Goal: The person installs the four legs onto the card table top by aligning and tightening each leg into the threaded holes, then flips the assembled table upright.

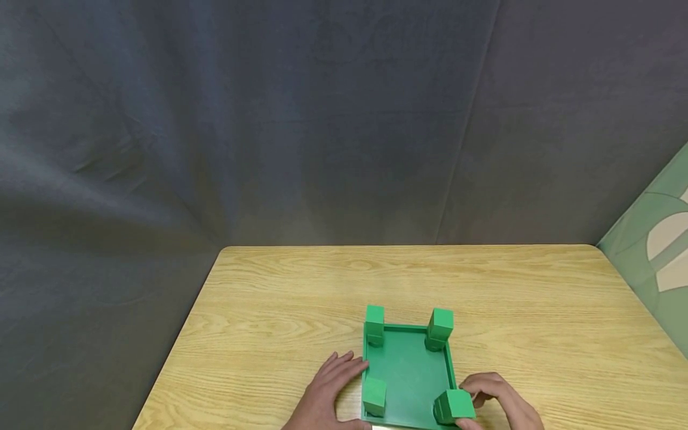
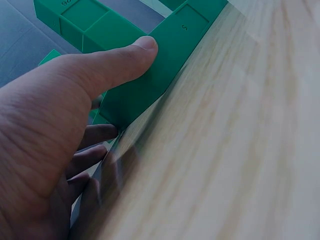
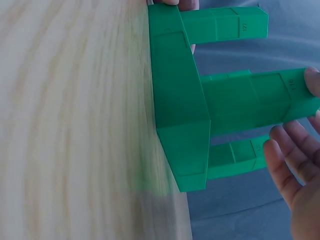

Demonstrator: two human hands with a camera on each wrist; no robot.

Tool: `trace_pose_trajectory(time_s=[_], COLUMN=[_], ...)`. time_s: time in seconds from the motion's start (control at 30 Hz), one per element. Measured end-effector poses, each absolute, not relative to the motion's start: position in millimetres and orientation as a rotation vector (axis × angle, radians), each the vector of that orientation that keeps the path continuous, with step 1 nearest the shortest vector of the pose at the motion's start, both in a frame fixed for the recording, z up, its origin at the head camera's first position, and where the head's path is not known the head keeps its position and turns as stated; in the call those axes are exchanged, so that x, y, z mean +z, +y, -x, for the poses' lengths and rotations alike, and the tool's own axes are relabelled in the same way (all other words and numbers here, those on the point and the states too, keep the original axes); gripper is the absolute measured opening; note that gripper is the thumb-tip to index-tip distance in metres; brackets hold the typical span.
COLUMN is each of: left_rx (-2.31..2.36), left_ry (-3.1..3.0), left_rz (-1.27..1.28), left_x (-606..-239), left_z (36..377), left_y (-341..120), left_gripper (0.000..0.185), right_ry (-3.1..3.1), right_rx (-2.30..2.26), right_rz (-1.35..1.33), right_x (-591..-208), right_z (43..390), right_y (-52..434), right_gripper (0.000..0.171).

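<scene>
A shallow green square tray (image 1: 411,376) lies on the table with a green post standing at each of its corners. My left hand (image 1: 326,394) is spread around the tray's near left corner. In the left wrist view its thumb (image 2: 145,47) presses flat on the tray's near wall, while the other fingers reach along the left side. My right hand (image 1: 502,397) pinches the top of the near right green post (image 1: 454,406) between thumb and fingers. The right wrist view shows this post (image 3: 250,102) marked 116, with the thumb (image 3: 313,80) on its upper end.
The wood-grain table (image 1: 279,298) extends past the tray on both sides and behind. A dark grey curtain (image 1: 344,119) hangs at the back and left. At the right edge is a green patterned surface (image 1: 645,251).
</scene>
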State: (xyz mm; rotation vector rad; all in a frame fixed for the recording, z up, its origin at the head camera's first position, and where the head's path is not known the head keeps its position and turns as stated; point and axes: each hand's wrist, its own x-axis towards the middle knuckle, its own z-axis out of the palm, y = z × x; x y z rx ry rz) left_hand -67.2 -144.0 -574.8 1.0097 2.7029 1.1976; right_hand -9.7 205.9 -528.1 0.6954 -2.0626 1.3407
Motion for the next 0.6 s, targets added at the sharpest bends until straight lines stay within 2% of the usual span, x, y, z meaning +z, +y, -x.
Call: trace_pose_trajectory(time_s=[0.27,0.6], left_rx=[1.198,1.210], left_ry=[2.715,2.705], left_rz=[-1.027,-1.017], left_x=[-575,-574], left_z=[67,67], left_y=[-144,-144], left_gripper=[0.088,0.087], right_ry=[-2.067,-1.976], right_rx=[1.373,1.311], right_rz=[-0.661,-0.982], right_x=[-528,-532], right_z=[8,20], right_y=[205,212], right_gripper=[0.073,0.042])
